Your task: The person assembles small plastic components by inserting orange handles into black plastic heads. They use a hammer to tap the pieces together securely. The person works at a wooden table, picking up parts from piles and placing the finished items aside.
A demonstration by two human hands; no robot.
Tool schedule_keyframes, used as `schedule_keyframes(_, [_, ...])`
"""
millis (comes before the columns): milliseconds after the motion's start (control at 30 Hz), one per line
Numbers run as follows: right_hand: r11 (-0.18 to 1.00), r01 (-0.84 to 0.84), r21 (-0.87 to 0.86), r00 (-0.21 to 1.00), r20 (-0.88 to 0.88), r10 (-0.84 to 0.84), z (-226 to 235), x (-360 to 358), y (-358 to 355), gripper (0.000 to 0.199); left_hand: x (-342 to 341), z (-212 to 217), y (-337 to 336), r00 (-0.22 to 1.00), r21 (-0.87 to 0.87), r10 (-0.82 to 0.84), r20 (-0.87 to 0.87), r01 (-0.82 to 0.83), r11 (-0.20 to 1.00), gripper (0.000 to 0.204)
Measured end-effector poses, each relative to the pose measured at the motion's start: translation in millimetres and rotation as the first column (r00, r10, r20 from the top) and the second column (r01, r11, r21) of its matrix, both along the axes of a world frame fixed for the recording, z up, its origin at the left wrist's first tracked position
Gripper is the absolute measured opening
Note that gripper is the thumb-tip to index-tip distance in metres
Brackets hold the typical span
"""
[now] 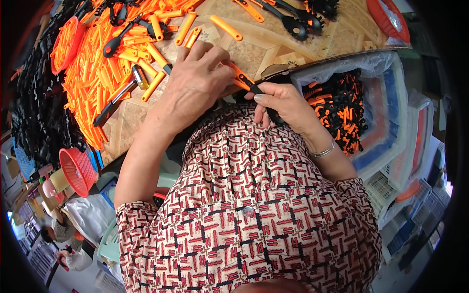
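Note:
Near the table's front edge, both my hands are on one kitchen utensil with an orange handle (pixel 241 77) and a black shaft (pixel 255 89). My left hand (pixel 198 80) is closed, its thumb and fingers pinching the upper end of the orange handle. My right hand (pixel 286 104) grips the black shaft between thumb and fingers; the utensil's head is mostly hidden by that hand, so its kind cannot be made out. Beside my left hand lie a loose orange handle (pixel 154 86) and a tool with a clear yellowish grip (pixel 140 77).
Orange handles (pixel 105 73) cover the table's left, beside black utensil parts (pixel 36 97) and a red basket (pixel 73 36). Black spoons (pixel 293 27) lie at the back. A plastic-lined crate (pixel 386 97) of orange-and-black utensils stands right. Another person (pixel 73 244) is at lower left.

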State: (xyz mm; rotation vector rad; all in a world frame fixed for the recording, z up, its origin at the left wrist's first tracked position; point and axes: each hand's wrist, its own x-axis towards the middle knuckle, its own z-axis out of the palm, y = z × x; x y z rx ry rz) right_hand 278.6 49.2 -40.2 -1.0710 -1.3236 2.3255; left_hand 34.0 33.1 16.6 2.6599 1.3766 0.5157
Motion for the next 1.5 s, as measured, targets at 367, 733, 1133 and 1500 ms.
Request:
schedule_keyframes(367, [0.999,0.035,0.024,0.999,0.018,-0.036,3,-7,-6,0.022,6,8,-9,0.983,-0.11,-0.092,-0.16,0.075,0.991,0.029])
schedule_keyframes(733, [0.963,0.06,-0.263,0.983,-0.15,-0.102,-3,-9,-5,0.022,9,2,-18,0.988,-0.109,-0.139,-0.068,0.131,0.985,0.035])
schedule_keyframes(1133, [0.999,0.046,-0.019,0.999,-0.024,-0.046,7,-13,-8,0.029,18,-9,-16,0.217,-0.75,0.722,0.657,0.088,0.656,0.021])
schedule_keyframes(1500, [0.998,0.039,0.052,0.999,0.01,-0.039,5,-15,-10,0.027,18,-1,-3,0.525,-0.839,0.741,0.419,-0.089,0.537,0.018])
